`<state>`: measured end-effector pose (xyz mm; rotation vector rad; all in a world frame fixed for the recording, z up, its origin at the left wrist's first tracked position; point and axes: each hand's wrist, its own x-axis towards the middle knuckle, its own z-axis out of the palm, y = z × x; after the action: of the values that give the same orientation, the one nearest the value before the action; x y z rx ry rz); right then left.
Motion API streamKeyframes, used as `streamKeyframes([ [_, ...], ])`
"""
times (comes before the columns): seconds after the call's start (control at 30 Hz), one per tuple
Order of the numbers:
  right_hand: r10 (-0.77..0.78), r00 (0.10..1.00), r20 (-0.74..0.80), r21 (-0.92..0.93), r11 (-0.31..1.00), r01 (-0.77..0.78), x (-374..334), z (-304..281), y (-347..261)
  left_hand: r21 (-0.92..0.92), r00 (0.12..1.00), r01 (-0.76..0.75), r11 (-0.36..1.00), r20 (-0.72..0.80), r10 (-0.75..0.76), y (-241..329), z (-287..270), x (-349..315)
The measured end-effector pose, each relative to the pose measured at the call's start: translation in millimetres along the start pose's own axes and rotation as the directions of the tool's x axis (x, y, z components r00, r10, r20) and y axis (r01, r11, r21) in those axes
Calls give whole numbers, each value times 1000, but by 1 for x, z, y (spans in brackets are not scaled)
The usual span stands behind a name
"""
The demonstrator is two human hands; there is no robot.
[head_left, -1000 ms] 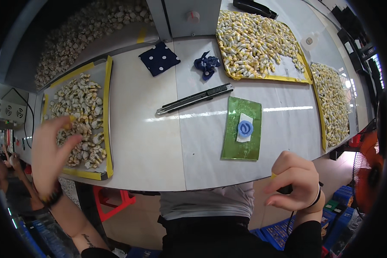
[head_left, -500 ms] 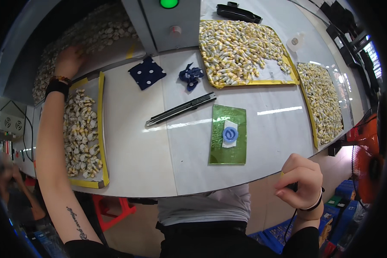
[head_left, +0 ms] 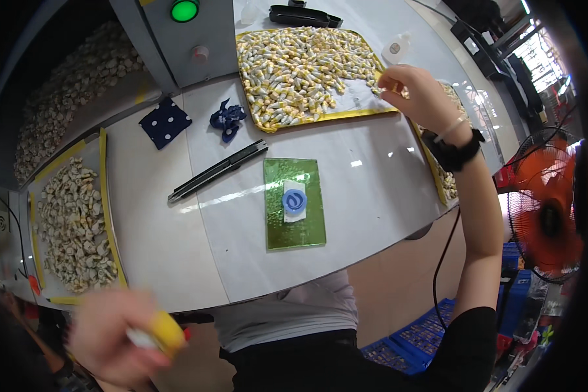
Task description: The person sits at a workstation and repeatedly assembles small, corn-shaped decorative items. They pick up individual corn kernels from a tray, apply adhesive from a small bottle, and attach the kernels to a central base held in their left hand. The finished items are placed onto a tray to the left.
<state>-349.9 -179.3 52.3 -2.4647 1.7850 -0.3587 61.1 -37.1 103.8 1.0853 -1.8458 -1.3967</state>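
My left hand (head_left: 114,333) is raised at the near left, off the table's front edge and smeared by motion. A small white-and-yellow piece (head_left: 166,334) shows at its closed fingers, too blurred for its kind. My right hand (head_left: 421,101) hovers at the right end of a yellow-edged tray (head_left: 326,119) heaped with small white-and-yellow cone-like pieces (head_left: 300,72). Its fingers curl in a pinch by the tray's corner; what they hold, if anything, I cannot make out. Between the hands lies a green mat (head_left: 295,236) bearing a blue ring-like disc (head_left: 294,202) on a white pad.
Left stands a tray of pale, chunkier pieces (head_left: 75,225), beside a grey machine (head_left: 189,49) with more heaped inside. A black utility knife (head_left: 217,171), dotted cloth (head_left: 165,123) and crumpled dark cloth (head_left: 228,119) lie mid-table. Beyond the right edge is an orange fan (head_left: 547,212).
My left hand has left the heap inside the machine and come back toward me. My right hand has moved from the table's front edge up to the far tray. The view has turned right.
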Motion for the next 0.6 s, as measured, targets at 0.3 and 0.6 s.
streamKeyframes([
  [0.3,11,999,47,-79,997,-7,20,27,-1,-632,973,140,762,229,11,-79,67,-15],
  [0.6,-240,971,-20,384,894,229,-20,9,-96,-944,976,208,257,217,7,-95,92,-18],
])
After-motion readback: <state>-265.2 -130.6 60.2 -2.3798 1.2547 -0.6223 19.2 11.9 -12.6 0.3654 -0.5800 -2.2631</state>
